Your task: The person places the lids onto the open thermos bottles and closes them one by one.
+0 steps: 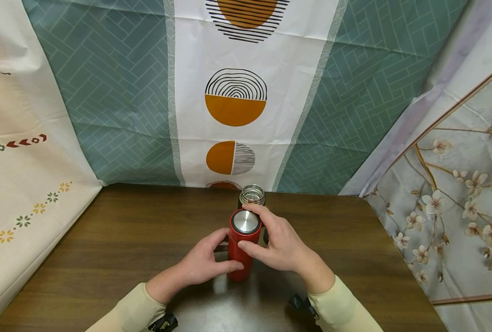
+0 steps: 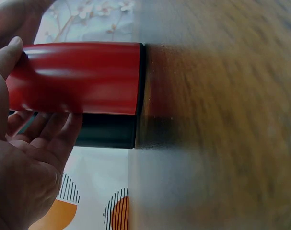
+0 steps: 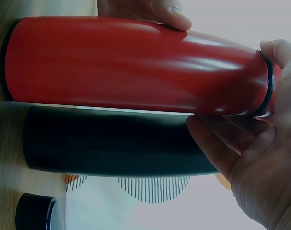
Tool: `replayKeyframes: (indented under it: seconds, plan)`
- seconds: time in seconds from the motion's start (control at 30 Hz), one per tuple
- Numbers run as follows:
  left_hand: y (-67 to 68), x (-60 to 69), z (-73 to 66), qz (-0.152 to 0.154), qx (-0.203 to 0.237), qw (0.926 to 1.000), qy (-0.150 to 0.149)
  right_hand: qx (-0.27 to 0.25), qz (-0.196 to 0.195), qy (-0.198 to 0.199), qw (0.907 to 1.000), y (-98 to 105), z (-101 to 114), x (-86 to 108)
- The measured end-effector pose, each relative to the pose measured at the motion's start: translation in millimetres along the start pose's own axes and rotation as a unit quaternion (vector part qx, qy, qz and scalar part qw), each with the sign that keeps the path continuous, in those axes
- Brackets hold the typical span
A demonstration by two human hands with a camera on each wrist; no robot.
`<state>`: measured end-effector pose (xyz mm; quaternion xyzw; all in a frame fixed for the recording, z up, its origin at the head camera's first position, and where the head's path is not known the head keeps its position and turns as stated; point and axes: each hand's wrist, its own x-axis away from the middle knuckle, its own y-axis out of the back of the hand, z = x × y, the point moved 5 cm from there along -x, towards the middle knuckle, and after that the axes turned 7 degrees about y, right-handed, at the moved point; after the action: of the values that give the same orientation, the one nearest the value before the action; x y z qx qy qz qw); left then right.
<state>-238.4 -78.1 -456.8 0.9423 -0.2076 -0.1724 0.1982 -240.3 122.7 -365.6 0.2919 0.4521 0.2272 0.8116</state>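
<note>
the red flask point(image 1: 238, 260) stands upright on the table point(image 1: 146, 240), just in front of a dark lidless flask point(image 1: 252, 190). the left hand point(image 1: 201, 260) curls fingers and thumb round its body — likely to steady it — while the right hand's point(image 1: 287, 244) grip its capped top, presumably for purchase.

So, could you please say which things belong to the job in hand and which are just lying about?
In the job:
Red vacuum flask, held by left hand and right hand
Probably open dark vacuum flask behind it
Probably loose black cap

Just surroundings:
Teal-and-white cloth
Floral cloth
Cream cloth
Wooden table
</note>
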Motion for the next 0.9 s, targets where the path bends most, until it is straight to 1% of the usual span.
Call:
replayKeyframes:
  seconds: [0.13, 0.4, 0.63, 0.9]
  plan:
    - [-0.1, 0.0, 0.2, 0.000, -0.002, 1.0000, 0.000, -0.006, -0.001, -0.005, 1.0000, 0.1, 0.5, -0.2]
    - [0.1, -0.1, 0.3, 0.002, -0.001, 1.0000, 0.000, -0.006, 0.000, -0.002, 1.0000, 0.0, 0.7, -0.8]
    - [0.1, -0.1, 0.6, 0.002, 0.004, 1.0000, -0.002, 0.010, 0.009, 0.021, 0.9997, 0.7, 2.3, -0.5]
    - [0.1, -0.3, 0.4, 0.002, 0.005, 1.0000, 0.001, 0.011, 0.011, 0.031, 0.9994, 0.3, 2.4, -0.4]
